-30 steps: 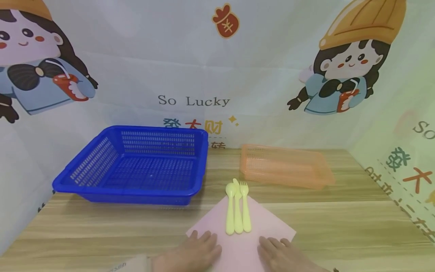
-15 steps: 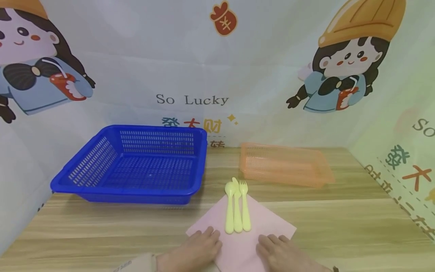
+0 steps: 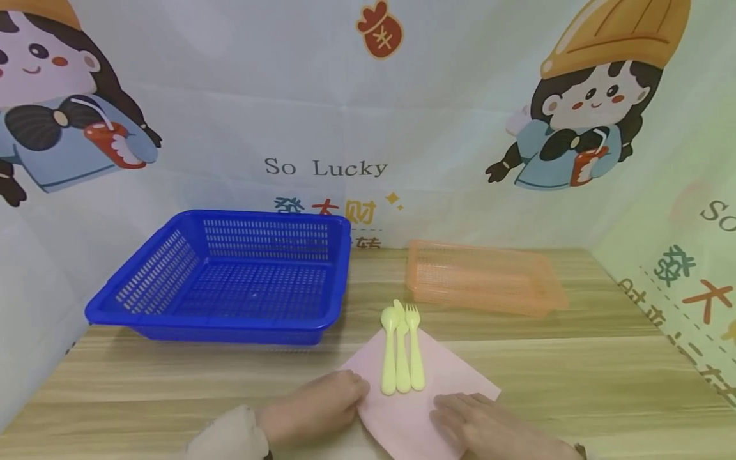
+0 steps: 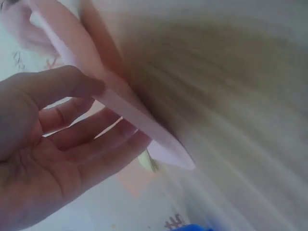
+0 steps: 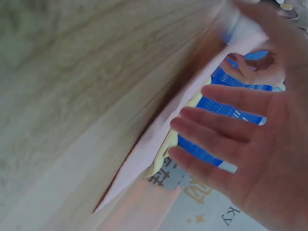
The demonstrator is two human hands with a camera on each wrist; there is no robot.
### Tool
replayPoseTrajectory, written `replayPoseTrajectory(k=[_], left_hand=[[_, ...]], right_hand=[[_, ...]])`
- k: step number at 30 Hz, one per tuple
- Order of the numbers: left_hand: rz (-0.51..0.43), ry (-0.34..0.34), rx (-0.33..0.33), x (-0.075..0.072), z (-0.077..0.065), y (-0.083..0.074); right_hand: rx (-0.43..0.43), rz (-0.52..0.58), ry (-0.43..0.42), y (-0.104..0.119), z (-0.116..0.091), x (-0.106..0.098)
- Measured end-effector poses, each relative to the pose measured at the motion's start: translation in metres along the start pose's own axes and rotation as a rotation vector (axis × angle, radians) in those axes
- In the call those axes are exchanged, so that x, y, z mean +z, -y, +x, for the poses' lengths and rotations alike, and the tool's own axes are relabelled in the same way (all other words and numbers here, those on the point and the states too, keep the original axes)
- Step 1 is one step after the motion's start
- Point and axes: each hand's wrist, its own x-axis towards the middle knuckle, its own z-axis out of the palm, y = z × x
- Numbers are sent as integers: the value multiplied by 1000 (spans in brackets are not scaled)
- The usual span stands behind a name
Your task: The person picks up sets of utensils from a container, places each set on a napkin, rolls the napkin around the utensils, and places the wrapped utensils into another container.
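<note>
In the head view a square pink napkin (image 3: 451, 367) lies cornerwise on the table, its near left side lifted and folded inward. A pale yellow spoon (image 3: 389, 364), knife (image 3: 402, 367) and fork (image 3: 416, 364) lie side by side on it, heads pointing away. My left hand (image 3: 319, 406) pinches the napkin's left edge; the left wrist view has the thumb on one face and fingers on the other. My right hand (image 3: 485, 421) rests on the napkin's right part, its fingers (image 5: 221, 130) fairly straight with the tips at the sheet in the right wrist view.
A large blue basket (image 3: 218, 324) stands at the back left. Behind the cutlery to the right sits a shallow orange basket (image 3: 483, 300). A printed cloth backdrop (image 3: 322, 115) rises behind the wooden table (image 3: 581, 377).
My left hand has gone from lying on the napkin to pinching its left edge, lifting and drawing it inward. The right hand has stayed nearly in place; the cutlery has not moved.
</note>
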Motion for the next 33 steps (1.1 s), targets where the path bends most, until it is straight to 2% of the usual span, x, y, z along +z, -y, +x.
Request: replayPoseTrajectory(k=[3, 5, 9, 13, 15, 17, 20, 22, 26, 29, 33], left_hand=[[-135, -2, 11, -4, 1, 8], [-175, 6, 13, -5, 1, 11], [-170, 60, -2, -6, -2, 11], [-91, 118, -20, -4, -6, 5], [-39, 97, -32, -2, -5, 3], [1, 34, -35, -1, -4, 3], [-27, -62, -56, 0, 0, 7], [-97, -108, -79, -1, 2, 11], [-238, -126, -179, -1, 5, 20], [-279, -112, -264, 0, 6, 24], [-282, -96, -373, 1, 5, 23]], right_hand=[[-2, 43, -48, -1, 1, 1], [-19, 31, -95, -5, 3, 3], [-47, 19, -173, -19, 7, 8], [-20, 204, -167, -29, 11, 10], [-4, 299, -165, -33, 13, 9], [21, 359, -166, -37, 15, 9], [129, 481, -122, -44, 19, 8], [230, 591, -87, -50, 22, 7], [379, 752, -75, -60, 27, 7], [429, 756, -74, -64, 30, 9], [457, 736, -72, -66, 34, 11]])
